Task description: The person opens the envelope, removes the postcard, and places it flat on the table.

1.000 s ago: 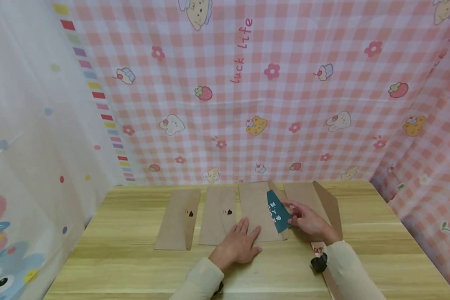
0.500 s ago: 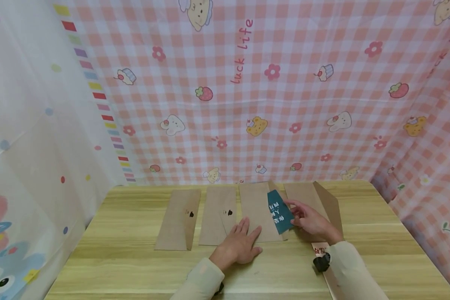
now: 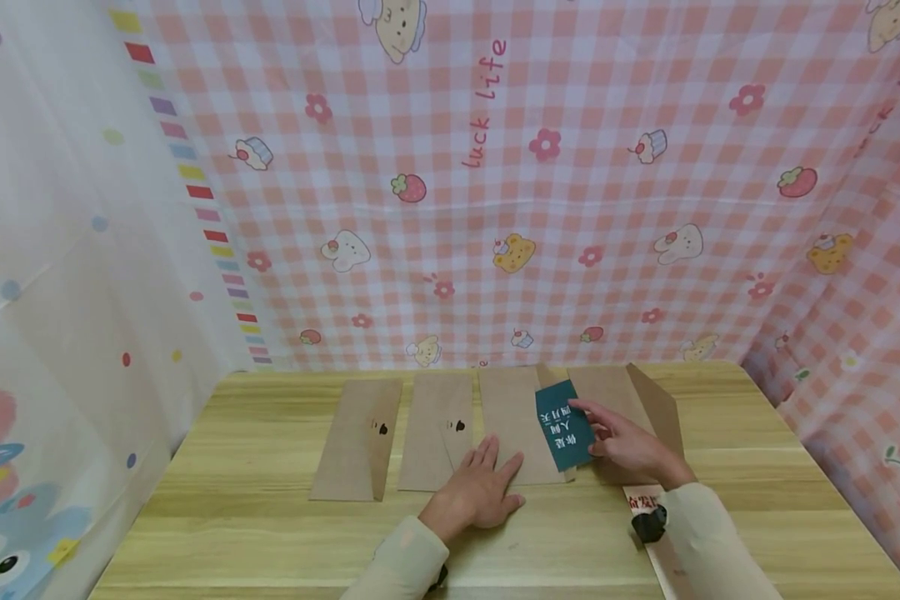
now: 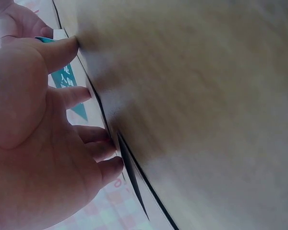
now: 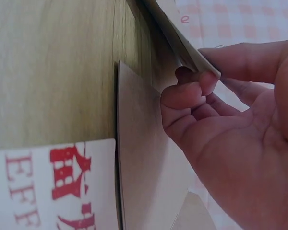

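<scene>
My right hand [image 3: 630,442] pinches the right side of a dark green card [image 3: 566,429] with white characters. The card's left part meets the opening of the third brown paper envelope [image 3: 506,408], whose flap lies beneath it. Seen from the right wrist, the thumb and curled fingers [image 5: 182,98] grip the card's edge from both sides. My left hand [image 3: 480,487] lies with fingers spread and fairly straight, resting on the lower left part of that envelope and beside the second envelope [image 3: 427,433]. In the left wrist view its fingertips [image 4: 115,165] touch the paper near the tabletop.
Another brown envelope [image 3: 352,442] lies at the left of the row, and one with its flap open [image 3: 603,392] at the right. A pale card with red print [image 3: 641,497] lies under my right wrist. A checked cloth [image 3: 420,250] hangs behind the wooden table [image 3: 232,500].
My right hand has shifted slightly right with the green card, and more of its characters show beside the envelope's opening. The left hand has stayed in place.
</scene>
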The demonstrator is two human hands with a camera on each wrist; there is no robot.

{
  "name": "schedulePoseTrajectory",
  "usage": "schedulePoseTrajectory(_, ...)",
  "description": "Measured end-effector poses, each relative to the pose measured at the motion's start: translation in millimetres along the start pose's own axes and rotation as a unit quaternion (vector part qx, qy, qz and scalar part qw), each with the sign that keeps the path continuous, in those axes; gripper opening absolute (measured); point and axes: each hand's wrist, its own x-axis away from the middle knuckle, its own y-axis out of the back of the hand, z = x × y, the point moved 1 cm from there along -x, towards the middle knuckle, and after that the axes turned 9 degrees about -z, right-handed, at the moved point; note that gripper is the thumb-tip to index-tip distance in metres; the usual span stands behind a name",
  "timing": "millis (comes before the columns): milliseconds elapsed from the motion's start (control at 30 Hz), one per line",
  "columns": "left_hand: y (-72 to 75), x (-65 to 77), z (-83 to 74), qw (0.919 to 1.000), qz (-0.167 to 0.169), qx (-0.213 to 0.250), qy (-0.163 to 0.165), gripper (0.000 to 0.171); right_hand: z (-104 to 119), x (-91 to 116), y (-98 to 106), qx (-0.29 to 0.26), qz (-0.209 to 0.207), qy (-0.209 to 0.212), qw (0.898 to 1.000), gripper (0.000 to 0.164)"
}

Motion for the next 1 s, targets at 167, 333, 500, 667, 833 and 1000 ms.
schedulePoseTrajectory(167, -0.5, 0.6, 0.0, 1.0000, -0.003, 0.001, -0.002, 0.062, 1, 3, 2, -0.011, 0.005, -0.005, 1.000, 0.076)
schedulePoseTrajectory(333, -1.2, 0.7, -0.1, 1.0000, -0.005, 0.002, -0.002, 0.063, 0, 3, 4, -0.024, 0.005, -0.006, 1.000, 0.079)
schedulePoseTrajectory(500, -1.7, 0.3, 0.4, 1.0000, -0.005, 0.004, -0.001, 0.063, -1, 4, 8, -0.050, -0.003, -0.022, 0.999, 0.081)
schedulePoseTrajectory(667, -1.6, 0.3, 1.4, 1.0000, -0.004, 0.004, -0.002, 0.063, 0, 6, 12, -0.060, -0.011, -0.038, 0.997, 0.081)
schedulePoseTrajectory(833, -0.8, 1.2, 1.1, 1.0000, -0.004, 0.006, 0.000, 0.063, 0, 8, 13, -0.064, -0.014, -0.041, 0.997, 0.081)
schedulePoseTrajectory(1000, -0.6, 1.2, 0.9, 1.0000, -0.005, 0.005, 0.000, 0.063, -1, 8, 13, -0.064, -0.016, -0.039, 0.997, 0.083)
